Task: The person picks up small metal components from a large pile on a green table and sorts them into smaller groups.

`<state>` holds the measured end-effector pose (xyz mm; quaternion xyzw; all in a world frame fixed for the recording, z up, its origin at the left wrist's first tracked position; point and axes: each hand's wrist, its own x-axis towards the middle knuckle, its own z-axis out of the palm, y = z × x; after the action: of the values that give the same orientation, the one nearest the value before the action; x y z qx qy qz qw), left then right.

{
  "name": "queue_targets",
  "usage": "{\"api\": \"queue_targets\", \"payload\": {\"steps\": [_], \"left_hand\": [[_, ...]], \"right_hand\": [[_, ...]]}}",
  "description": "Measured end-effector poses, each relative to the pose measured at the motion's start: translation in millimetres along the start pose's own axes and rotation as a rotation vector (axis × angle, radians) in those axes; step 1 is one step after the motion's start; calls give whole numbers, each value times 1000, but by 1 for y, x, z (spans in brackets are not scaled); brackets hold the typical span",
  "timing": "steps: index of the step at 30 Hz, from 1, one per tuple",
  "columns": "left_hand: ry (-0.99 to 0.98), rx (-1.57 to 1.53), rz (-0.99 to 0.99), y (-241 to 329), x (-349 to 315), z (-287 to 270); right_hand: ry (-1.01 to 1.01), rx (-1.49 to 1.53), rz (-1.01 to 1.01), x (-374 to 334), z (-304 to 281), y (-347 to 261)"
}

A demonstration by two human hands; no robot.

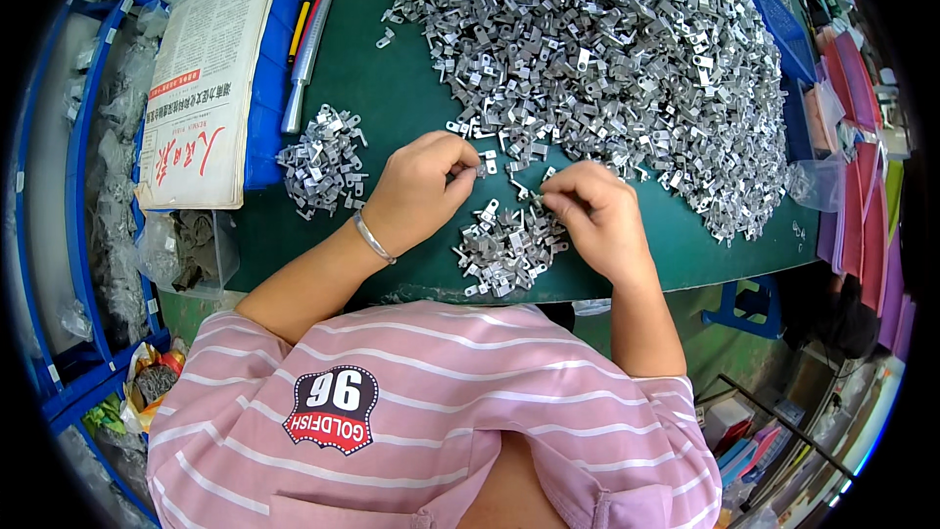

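Note:
Small silvery metal brackets with holes form a large heap (597, 59) on the green table. My left hand (419, 186), with a bangle at the wrist, is closed in a pinch at the heap's near edge. A small metal bracket (481, 171) shows at its fingertips. To the right, my right hand (599, 216) is pinched too, its fingertips beside a few loose brackets; what they hold is too small to make out. Between and below the hands lies a small pile of brackets (507, 253). Another small pile (325, 162) sits left of my left hand.
A folded newspaper (201, 88) lies over a blue bin (269, 88) at the left, with pens and a grey-handled tool (311, 54) beside it. Blue shelving (83, 186) stands farther left. At the right are a blue basket (780, 24), coloured folders (862, 196) and a blue stool (746, 309).

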<state>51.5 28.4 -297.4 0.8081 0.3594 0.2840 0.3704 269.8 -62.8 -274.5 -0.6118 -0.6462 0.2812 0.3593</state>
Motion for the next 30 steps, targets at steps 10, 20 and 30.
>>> {"api": "queue_targets", "payload": {"steps": [10,20,30], "left_hand": [[-96,-586,-300,6,-10,-1],[-123,-904,-439,16,-9,-2],[-154,-849,-427,24,-13,-3]], "right_hand": [[89,-247,83,4,15,8],[-30,1022,434,-4,-1,13],[-119,1146,427,-6,-4,13]]}}
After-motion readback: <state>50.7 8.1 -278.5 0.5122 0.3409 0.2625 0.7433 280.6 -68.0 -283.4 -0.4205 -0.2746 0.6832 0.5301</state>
